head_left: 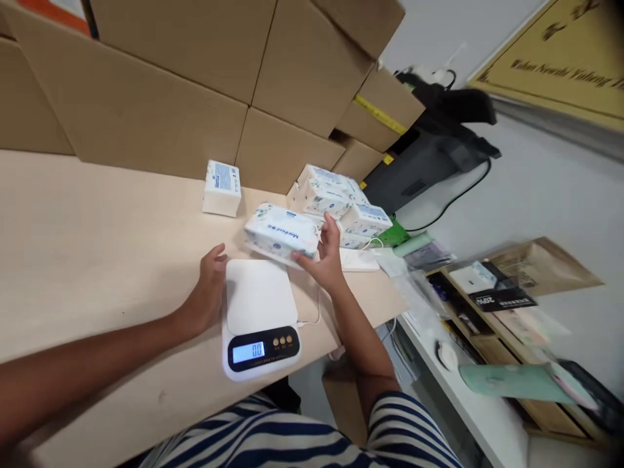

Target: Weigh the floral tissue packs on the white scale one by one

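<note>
My right hand (324, 259) grips one end of a white tissue pack (280, 229) with blue print, thumb on the near side and fingers behind. The pack is just beyond the far edge of a white digital scale (260, 298), whose lit display reads 0.0. Nothing lies on the scale's plate. At the scale's left side is my left hand (207, 292), fingers apart and holding nothing. Another tissue pack (221, 188) stands by itself against the boxes. To the right, several more tissue packs (331, 192) are stacked, partly behind the held one.
Large cardboard boxes (160, 110) form a wall along the back of the wooden table (97, 227). A cable runs from the scale's right side. Right of the table, a white ledge (468, 403) carries a wooden organizer and a green bottle (511, 381). A dark grey machine (429, 166) stands behind.
</note>
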Demonstrator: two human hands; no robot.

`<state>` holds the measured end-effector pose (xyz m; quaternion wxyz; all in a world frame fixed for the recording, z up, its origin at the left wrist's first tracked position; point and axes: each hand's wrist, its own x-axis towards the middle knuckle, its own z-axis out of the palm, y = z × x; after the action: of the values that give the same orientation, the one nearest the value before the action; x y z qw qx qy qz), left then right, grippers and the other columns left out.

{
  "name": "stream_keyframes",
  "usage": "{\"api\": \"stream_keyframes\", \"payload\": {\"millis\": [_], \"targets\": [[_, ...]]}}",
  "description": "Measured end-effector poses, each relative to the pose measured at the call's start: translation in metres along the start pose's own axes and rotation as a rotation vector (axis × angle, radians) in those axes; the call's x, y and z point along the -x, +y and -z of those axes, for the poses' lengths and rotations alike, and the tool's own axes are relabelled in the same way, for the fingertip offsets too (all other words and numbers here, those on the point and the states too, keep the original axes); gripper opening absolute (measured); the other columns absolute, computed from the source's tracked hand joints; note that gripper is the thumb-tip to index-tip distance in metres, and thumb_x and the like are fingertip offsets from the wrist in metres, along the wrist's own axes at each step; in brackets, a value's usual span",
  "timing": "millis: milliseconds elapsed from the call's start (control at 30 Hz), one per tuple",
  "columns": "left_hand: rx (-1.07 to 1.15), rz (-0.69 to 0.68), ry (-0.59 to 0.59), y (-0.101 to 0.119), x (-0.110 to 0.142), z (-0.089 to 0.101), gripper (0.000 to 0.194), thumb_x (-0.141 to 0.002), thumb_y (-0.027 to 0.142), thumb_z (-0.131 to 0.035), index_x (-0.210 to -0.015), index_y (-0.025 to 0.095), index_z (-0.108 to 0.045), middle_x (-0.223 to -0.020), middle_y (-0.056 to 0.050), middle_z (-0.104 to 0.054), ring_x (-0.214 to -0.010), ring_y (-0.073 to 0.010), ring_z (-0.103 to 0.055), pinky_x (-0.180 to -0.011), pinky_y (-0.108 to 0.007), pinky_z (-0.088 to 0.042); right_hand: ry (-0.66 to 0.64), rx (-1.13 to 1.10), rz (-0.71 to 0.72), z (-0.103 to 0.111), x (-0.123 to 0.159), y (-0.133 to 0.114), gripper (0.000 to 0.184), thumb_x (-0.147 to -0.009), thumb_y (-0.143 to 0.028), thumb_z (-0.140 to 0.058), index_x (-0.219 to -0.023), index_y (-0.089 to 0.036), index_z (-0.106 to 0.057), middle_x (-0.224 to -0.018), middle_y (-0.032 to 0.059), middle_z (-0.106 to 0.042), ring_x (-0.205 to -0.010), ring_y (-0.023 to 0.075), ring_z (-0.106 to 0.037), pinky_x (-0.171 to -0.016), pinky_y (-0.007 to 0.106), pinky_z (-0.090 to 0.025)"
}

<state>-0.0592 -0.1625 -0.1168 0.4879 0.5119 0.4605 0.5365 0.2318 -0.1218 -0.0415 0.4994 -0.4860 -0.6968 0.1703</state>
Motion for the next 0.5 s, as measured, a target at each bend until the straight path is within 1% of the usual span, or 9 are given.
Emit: {"api": "stream_keyframes", "payload": {"millis": [67,100,167,200,267,300,400,500], "targets": [[0.043,0.083,-0.045,0.007,0.002,0.001,0.112,-0.087,0.105,-0.037,-0.167,0.026,-0.037,-0.17,-0.021,-0.046,-0.167,-0.0396,-0.04,-0.141,-0.066,-0.027,0.124,0.105,-0.089,-0.007,-0.026,-0.004,0.11,-0.08,-0.069,-0.084,-0.17,-0.036,-0.031,-0.175,0.0155,-0.036,-0.163,0.0355,-0.041,-0.128,0.059,-0.049],[0.054,0.103,-0.061,0.011,0.003,0.001,0.117,-0.084,0.107,-0.038,-0.168,0.026,-0.036,-0.173,-0.022,-0.042,-0.17,-0.0408,-0.035,-0.143,-0.066,-0.022,0.177,0.18,-0.126,-0.013,-0.04,-0.006,0.102,-0.083,-0.065,-0.081,-0.169,-0.034,-0.036,-0.172,0.0169,-0.038,-0.162,0.0355,-0.042,-0.128,0.059,-0.049],[0.036,0.112,-0.075,0.02,0.004,0.0,0.122,-0.081,0.109,-0.036,-0.168,0.024,-0.033,-0.174,-0.024,-0.037,-0.17,-0.0423,-0.033,-0.143,-0.068,-0.021,0.249,0.387,-0.177,-0.03,-0.068,-0.01,0.085,-0.09,-0.056,-0.075,-0.164,-0.029,-0.045,-0.166,0.0198,-0.042,-0.161,0.0354,-0.044,-0.13,0.057,-0.046],[0.022,0.115,-0.082,0.024,0.004,0.0,0.122,-0.081,0.109,-0.035,-0.169,0.023,-0.032,-0.174,-0.025,-0.036,-0.17,-0.0426,-0.033,-0.142,-0.068,-0.021,0.26,0.512,-0.195,-0.04,-0.081,-0.011,0.078,-0.093,-0.054,-0.073,-0.162,-0.026,-0.049,-0.164,0.0209,-0.042,-0.16,0.0356,-0.044,-0.132,0.056,-0.044],[-0.002,0.116,-0.089,0.029,0.004,-0.001,0.122,-0.083,0.108,-0.031,-0.169,0.021,-0.029,-0.175,-0.025,-0.033,-0.17,-0.0422,-0.031,-0.142,-0.068,-0.021,0.245,0.733,-0.218,-0.062,-0.102,-0.014,0.07,-0.097,-0.051,-0.069,-0.159,-0.022,-0.053,-0.165,0.0227,-0.039,-0.162,0.0373,-0.04,-0.132,0.055,-0.042],[-0.013,0.113,-0.092,0.03,0.004,-0.002,0.12,-0.085,0.106,-0.03,-0.169,0.021,-0.029,-0.175,-0.026,-0.032,-0.171,-0.0417,-0.031,-0.142,-0.067,-0.021,0.229,0.807,-0.223,-0.074,-0.111,-0.014,0.068,-0.099,-0.052,-0.067,-0.158,-0.021,-0.054,-0.167,0.0234,-0.038,-0.163,0.0386,-0.039,-0.132,0.055,-0.041],[-0.029,0.089,-0.103,0.029,0.005,-0.002,0.109,-0.092,0.099,-0.029,-0.168,0.02,-0.028,-0.175,-0.025,-0.032,-0.171,-0.04,-0.029,-0.142,-0.067,-0.021,0.173,0.875,-0.221,-0.099,-0.127,-0.013,0.065,-0.101,-0.054,-0.064,-0.154,-0.016,-0.057,-0.17,0.0258,-0.037,-0.161,0.0419,-0.038,-0.131,0.056,-0.039],[-0.037,0.08,-0.121,0.029,0.007,-0.002,0.098,-0.098,0.091,-0.03,-0.167,0.021,-0.028,-0.174,-0.024,-0.032,-0.171,-0.0377,-0.029,-0.143,-0.064,-0.02,0.08,0.932,-0.225,-0.109,-0.135,-0.005,0.058,-0.106,-0.048,-0.054,-0.148,-0.008,-0.061,-0.172,0.0296,-0.039,-0.161,0.0439,-0.038,-0.13,0.057,-0.038]]}}
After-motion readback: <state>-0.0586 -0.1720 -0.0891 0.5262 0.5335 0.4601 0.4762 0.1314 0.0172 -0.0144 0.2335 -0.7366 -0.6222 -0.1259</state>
